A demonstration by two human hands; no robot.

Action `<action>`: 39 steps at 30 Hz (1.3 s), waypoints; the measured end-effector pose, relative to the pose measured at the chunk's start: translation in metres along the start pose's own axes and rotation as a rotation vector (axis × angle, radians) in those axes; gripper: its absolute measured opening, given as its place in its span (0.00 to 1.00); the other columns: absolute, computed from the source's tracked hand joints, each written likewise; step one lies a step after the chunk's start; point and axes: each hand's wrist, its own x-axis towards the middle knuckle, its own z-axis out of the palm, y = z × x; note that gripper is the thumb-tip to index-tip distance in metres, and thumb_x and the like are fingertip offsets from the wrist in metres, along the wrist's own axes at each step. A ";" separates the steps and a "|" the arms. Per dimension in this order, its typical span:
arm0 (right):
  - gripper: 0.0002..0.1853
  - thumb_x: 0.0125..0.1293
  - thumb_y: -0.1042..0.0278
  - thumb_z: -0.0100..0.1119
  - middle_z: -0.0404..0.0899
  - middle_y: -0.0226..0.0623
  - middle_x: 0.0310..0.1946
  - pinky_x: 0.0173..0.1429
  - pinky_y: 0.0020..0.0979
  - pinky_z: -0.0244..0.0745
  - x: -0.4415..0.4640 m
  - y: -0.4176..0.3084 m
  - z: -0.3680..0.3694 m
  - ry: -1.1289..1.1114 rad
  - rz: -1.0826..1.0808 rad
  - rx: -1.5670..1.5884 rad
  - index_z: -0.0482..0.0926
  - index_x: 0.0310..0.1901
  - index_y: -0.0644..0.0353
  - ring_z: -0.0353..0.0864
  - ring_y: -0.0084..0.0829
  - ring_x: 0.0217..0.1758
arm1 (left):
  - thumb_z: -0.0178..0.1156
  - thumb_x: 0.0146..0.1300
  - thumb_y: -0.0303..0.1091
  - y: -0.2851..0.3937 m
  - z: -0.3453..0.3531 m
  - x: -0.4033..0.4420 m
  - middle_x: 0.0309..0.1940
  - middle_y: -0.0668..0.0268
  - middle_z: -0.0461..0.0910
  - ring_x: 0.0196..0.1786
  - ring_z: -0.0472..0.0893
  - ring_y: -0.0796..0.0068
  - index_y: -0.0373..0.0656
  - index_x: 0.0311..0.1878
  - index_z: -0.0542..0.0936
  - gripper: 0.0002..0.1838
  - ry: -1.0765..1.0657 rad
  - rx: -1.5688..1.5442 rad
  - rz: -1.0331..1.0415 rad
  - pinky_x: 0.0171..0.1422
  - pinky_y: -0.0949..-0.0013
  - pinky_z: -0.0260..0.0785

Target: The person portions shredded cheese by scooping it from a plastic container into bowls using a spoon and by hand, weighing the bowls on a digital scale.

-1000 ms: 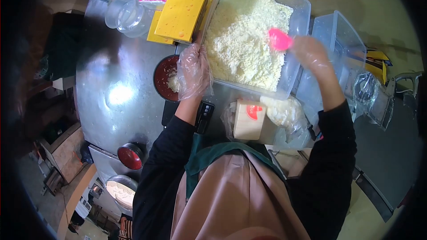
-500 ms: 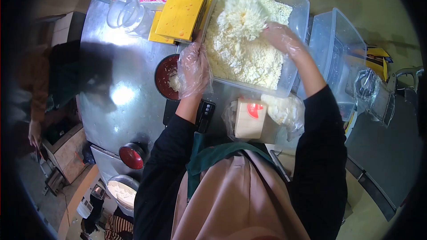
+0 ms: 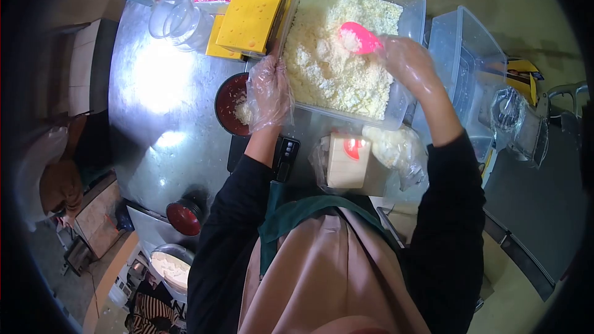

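A large clear plastic tub (image 3: 416,25) holds a deep heap of pale, finely grated cheese (image 3: 337,77). In a clear plastic glove, my right hand (image 3: 408,65) is closed round the handle of a pink scoop (image 3: 362,38), which carries a little of the cheese above the heap. My left hand (image 3: 270,89), also gloved, grips the tub's left wall; its fingertips are partly hidden. Just left of that hand, a dark bowl with a red inside (image 3: 230,105) contains a small amount of grated cheese and sits on a black kitchen scale (image 3: 286,158).
Yellow cartons (image 3: 257,6) stand against the tub's left side. Near me lie a wrapped cheese block (image 3: 348,167) and a plastic bag (image 3: 399,154). Another clear tub (image 3: 473,55) is at right. A second red bowl (image 3: 184,216) is at lower left; a person (image 3: 62,179) stands beyond.
My right hand has drawn slightly right and toward me; the pink scoop, formerly buried under flying cheese, now shows above the heap. My left hand stays at the tub's wall.
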 end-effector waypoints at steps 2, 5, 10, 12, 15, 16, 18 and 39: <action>0.21 0.71 0.53 0.41 0.81 0.47 0.40 0.49 0.42 0.73 -0.028 -0.013 -0.008 0.013 -0.171 -0.074 0.80 0.48 0.59 0.80 0.44 0.41 | 0.48 0.69 0.28 -0.014 0.010 0.002 0.44 0.49 0.78 0.45 0.77 0.63 0.44 0.61 0.74 0.18 0.028 -0.077 0.039 0.54 0.66 0.66; 0.20 0.70 0.54 0.42 0.81 0.49 0.37 0.48 0.42 0.74 -0.032 -0.038 0.020 -0.047 -0.185 -0.059 0.80 0.47 0.60 0.80 0.45 0.39 | 0.48 0.69 0.28 -0.011 0.009 0.002 0.44 0.50 0.78 0.44 0.77 0.64 0.42 0.61 0.74 0.18 0.041 -0.107 0.063 0.53 0.66 0.66; 0.14 0.66 0.62 0.45 0.80 0.50 0.32 0.42 0.42 0.75 -0.034 0.003 -0.014 -0.032 -0.005 -0.210 0.80 0.41 0.60 0.80 0.46 0.37 | 0.47 0.69 0.27 -0.004 0.003 -0.001 0.44 0.49 0.78 0.44 0.77 0.61 0.39 0.61 0.72 0.19 0.031 0.043 0.100 0.53 0.66 0.66; 0.14 0.66 0.61 0.46 0.80 0.51 0.32 0.41 0.42 0.75 -0.036 0.019 0.007 -0.170 -0.050 -0.293 0.80 0.38 0.61 0.81 0.46 0.36 | 0.47 0.68 0.28 -0.010 0.008 0.000 0.44 0.47 0.77 0.44 0.77 0.54 0.41 0.62 0.72 0.19 0.067 -0.055 0.100 0.51 0.63 0.67; 0.14 0.64 0.62 0.48 0.79 0.50 0.29 0.38 0.41 0.75 -0.029 0.039 0.079 -0.289 -0.290 -0.327 0.79 0.32 0.62 0.81 0.44 0.33 | 0.48 0.68 0.29 -0.002 0.004 -0.001 0.42 0.44 0.76 0.44 0.76 0.49 0.43 0.61 0.73 0.19 0.057 -0.009 0.079 0.50 0.61 0.66; 0.13 0.63 0.62 0.49 0.78 0.48 0.25 0.36 0.40 0.74 -0.026 0.032 0.085 -0.282 -0.481 -0.270 0.79 0.29 0.62 0.81 0.41 0.30 | 0.48 0.68 0.29 -0.001 0.003 -0.002 0.42 0.44 0.76 0.44 0.76 0.49 0.43 0.61 0.73 0.19 0.061 -0.007 0.075 0.50 0.61 0.66; 0.11 0.61 0.66 0.49 0.78 0.47 0.26 0.33 0.39 0.73 -0.017 -0.003 0.082 -0.482 -0.169 0.035 0.79 0.31 0.64 0.80 0.38 0.29 | 0.47 0.67 0.29 0.002 0.003 -0.004 0.40 0.44 0.76 0.42 0.76 0.49 0.45 0.60 0.73 0.19 0.073 0.058 0.068 0.48 0.60 0.67; 0.16 0.62 0.72 0.49 0.80 0.35 0.27 0.36 0.32 0.74 -0.024 -0.054 -0.030 0.241 -0.414 -0.181 0.79 0.51 0.50 0.81 0.35 0.34 | 0.50 0.65 0.34 -0.015 0.011 0.000 0.34 0.48 0.75 0.42 0.75 0.48 0.43 0.55 0.77 0.17 0.152 -0.056 0.165 0.47 0.54 0.66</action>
